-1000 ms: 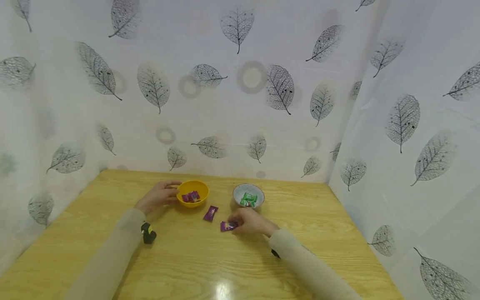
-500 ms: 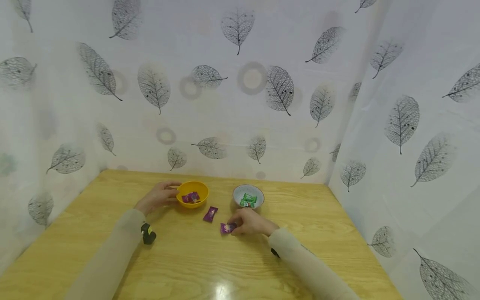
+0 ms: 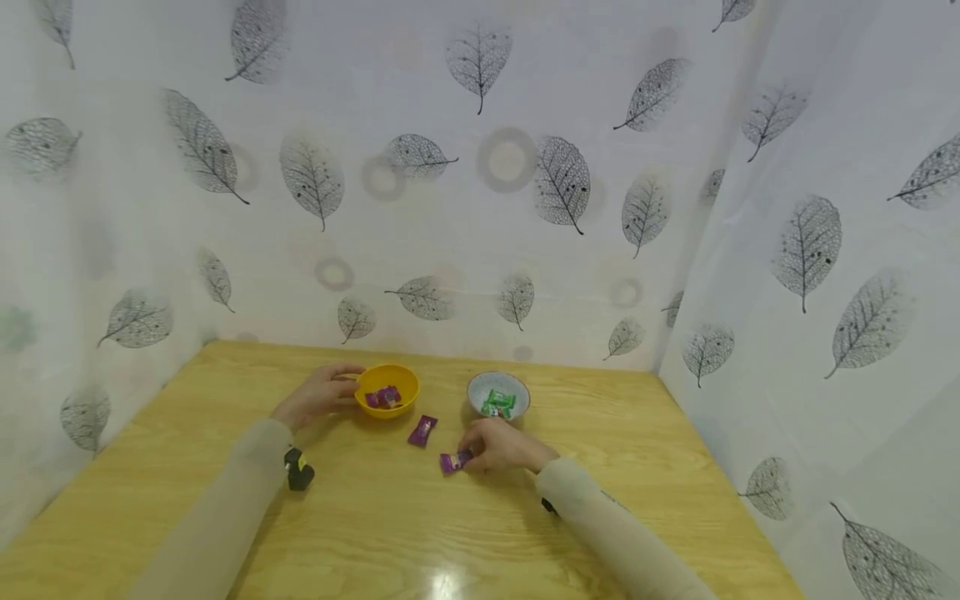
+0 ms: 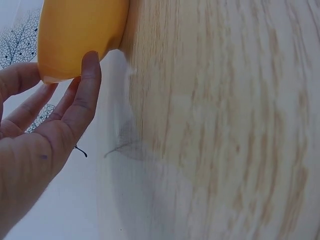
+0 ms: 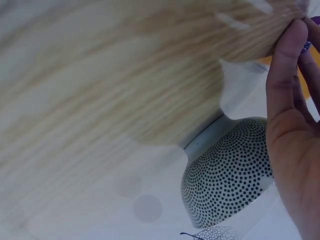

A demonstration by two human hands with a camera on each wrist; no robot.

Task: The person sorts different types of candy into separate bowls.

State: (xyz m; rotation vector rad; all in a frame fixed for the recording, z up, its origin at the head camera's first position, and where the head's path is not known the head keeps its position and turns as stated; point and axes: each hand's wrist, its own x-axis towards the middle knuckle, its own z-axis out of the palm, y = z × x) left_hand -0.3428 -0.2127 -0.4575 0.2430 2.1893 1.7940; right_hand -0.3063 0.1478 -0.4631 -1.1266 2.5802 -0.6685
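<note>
My left hand (image 3: 318, 395) rests its fingertips against the outer left side of a yellow bowl (image 3: 405, 383); the left wrist view shows these spread fingers (image 4: 87, 87) at the bowl's rim and wall. Inside it lie purple-wrapped candies (image 3: 384, 397). My right hand (image 3: 504, 446) pinches one end of a purple-wrapped candy (image 3: 452, 462) low over the table, its other end sticking out leftward. From the right wrist, thumb and fingertips meet at the upper right, hiding most of that candy. Another purple-wrapped candy (image 3: 423, 431) lies between the yellow bowl and my right hand.
Just behind my right hand stands a pale bowl (image 3: 477, 392), dotted black outside (image 5: 225, 175), with green-wrapped candies (image 3: 499, 400) in it. The wooden table (image 3: 360, 533) meets a leaf-printed curtain (image 3: 420, 225) at the back and sides.
The candy at my right fingertips has turned slightly, its free end dipping toward the front. My left hand and both bowls hold their places; the whole view has shifted a little.
</note>
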